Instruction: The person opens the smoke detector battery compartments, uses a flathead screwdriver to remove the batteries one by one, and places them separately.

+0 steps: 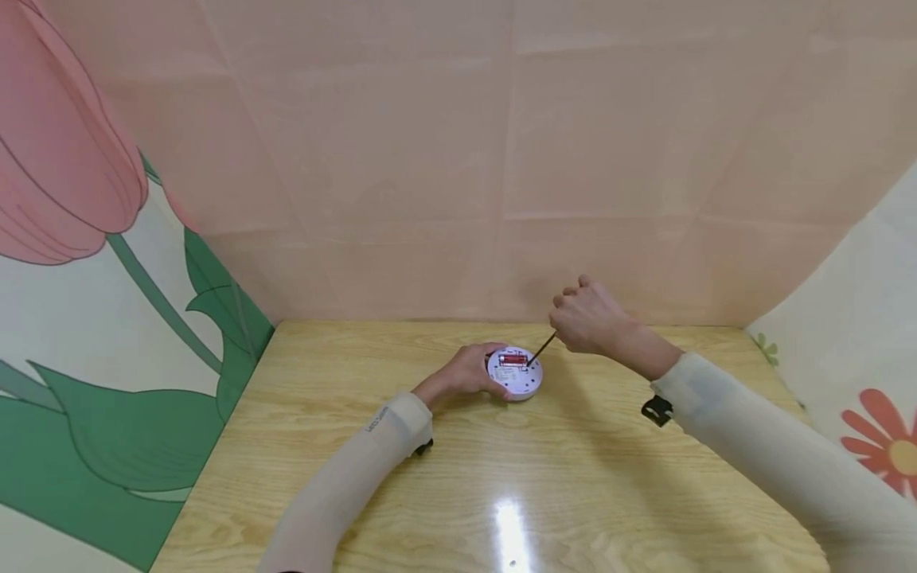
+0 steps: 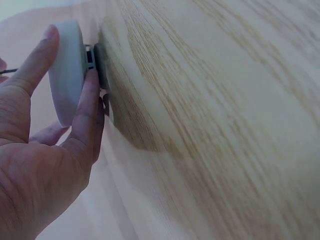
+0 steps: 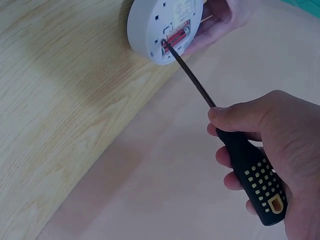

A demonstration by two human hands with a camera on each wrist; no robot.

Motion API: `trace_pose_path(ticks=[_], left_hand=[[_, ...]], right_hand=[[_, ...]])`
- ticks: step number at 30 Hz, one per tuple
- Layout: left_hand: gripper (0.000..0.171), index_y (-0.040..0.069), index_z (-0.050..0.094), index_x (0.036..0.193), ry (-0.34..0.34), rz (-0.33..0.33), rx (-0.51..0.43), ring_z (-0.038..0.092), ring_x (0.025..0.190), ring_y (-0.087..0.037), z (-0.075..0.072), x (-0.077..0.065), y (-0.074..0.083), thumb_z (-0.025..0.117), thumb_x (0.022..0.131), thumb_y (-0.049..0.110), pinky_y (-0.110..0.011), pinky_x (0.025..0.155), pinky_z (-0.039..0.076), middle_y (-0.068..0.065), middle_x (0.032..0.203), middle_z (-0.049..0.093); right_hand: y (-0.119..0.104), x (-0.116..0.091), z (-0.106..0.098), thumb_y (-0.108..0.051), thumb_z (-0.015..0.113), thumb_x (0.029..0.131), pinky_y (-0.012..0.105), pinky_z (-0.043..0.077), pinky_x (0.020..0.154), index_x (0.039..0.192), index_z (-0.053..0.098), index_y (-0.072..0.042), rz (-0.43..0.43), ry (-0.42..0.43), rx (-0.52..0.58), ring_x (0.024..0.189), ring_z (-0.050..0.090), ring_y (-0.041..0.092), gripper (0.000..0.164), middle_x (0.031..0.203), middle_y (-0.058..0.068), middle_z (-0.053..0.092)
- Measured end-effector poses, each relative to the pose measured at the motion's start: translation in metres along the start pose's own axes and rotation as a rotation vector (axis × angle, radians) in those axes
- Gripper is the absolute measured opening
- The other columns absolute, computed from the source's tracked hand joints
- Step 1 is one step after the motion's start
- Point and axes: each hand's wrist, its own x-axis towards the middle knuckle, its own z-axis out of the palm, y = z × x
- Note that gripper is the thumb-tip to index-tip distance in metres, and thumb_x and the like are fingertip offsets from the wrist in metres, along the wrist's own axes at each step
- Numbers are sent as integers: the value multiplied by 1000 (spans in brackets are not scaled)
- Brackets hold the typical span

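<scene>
My left hand (image 1: 467,371) holds a round white plastic device (image 1: 517,387) by its rim, thumb on one side and fingers on the other. The device's face has several small dark holes, a printed label and a battery bay with a red battery (image 3: 176,42) inside. My right hand (image 1: 589,320) grips a screwdriver (image 3: 257,180) by its black handle dotted with yellow. Its dark shaft slants down, and the tip meets the device at the end of the battery bay. In the left wrist view, fingers partly cover a small grey part (image 2: 90,56) on the device's underside.
The wood-grain table (image 1: 573,493) spreads toward the viewer, with a bright light reflection on it. A pinkish cloth backdrop (image 1: 401,159) rises behind the table's far edge. Flower-printed sheets (image 1: 236,382) stand along both sides.
</scene>
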Motion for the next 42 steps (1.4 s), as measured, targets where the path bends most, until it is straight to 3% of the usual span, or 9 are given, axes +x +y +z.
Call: trace_pose_path(ticks=[15, 29, 35, 42], left_hand=[[100, 12, 53, 156, -5, 1, -2, 54, 140, -22, 1, 1, -2, 103, 69, 24, -38, 119, 42, -6, 154, 58], [99, 13, 55, 155, -10, 5, -13, 57, 136, -21, 2, 2, 1, 103, 69, 23, -37, 118, 43, -6, 150, 62], [98, 13, 56, 154, -8, 9, -15, 57, 135, -21, 2, 3, 1, 103, 68, 23, -37, 118, 43, -6, 148, 63], [101, 13, 55, 155, -5, 6, -17, 56, 136, -22, 2, 2, -1, 104, 67, 20, -38, 118, 42, -7, 148, 63]], right_hand=[[-2, 0, -3, -25, 78, 90, 39, 38, 65, 63, 58, -18, 18, -64, -8, 63, 48, 21, 34, 69, 1, 56], [0, 2, -2, -24, 77, 88, 40, 42, 64, 61, 52, -19, 6, -47, -14, 61, 50, 21, 37, 67, 0, 57], [2, 3, 0, -22, 74, 89, 41, 43, 63, 61, 53, -20, 23, -79, 34, 58, 48, 18, 35, 67, -1, 60], [7, 4, 6, -27, 78, 86, 42, 43, 64, 66, 65, -23, 27, -105, 122, 60, 53, 18, 24, 71, -3, 68]])
